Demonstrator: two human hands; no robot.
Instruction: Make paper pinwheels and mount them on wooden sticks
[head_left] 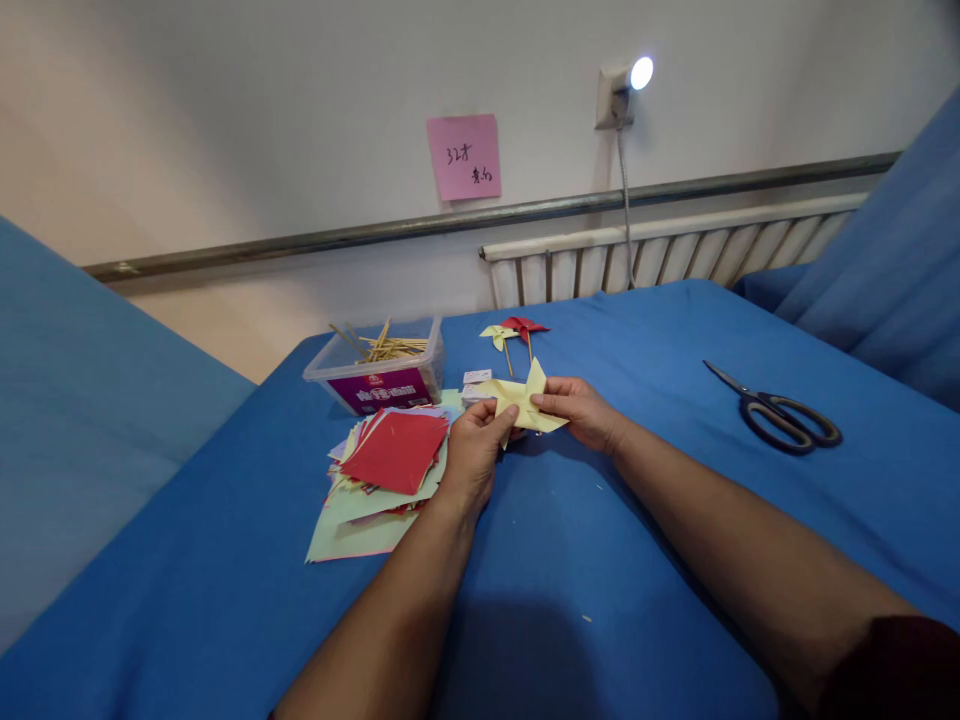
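Both my hands hold a yellow paper pinwheel (519, 402) with folded blades above the blue cloth. My left hand (476, 445) pinches its left side, thumb on top near the middle. On the right side, my right hand (583, 408) grips a blade between thumb and fingers. No stick shows on this pinwheel. Just behind it lie small white boxes (477, 378), partly hidden by the paper. Farther back rest a finished yellow pinwheel (499, 335) and a red pinwheel (524, 325), each on a thin stick.
A clear plastic tub (379, 380) of wooden sticks stands at the back left. Before it lies a stack of coloured paper (397, 450), red on top. Black-handled scissors (776, 410) lie at right. Blue curtains (900, 240) hang at both sides, and a radiator (675, 245) stands behind.
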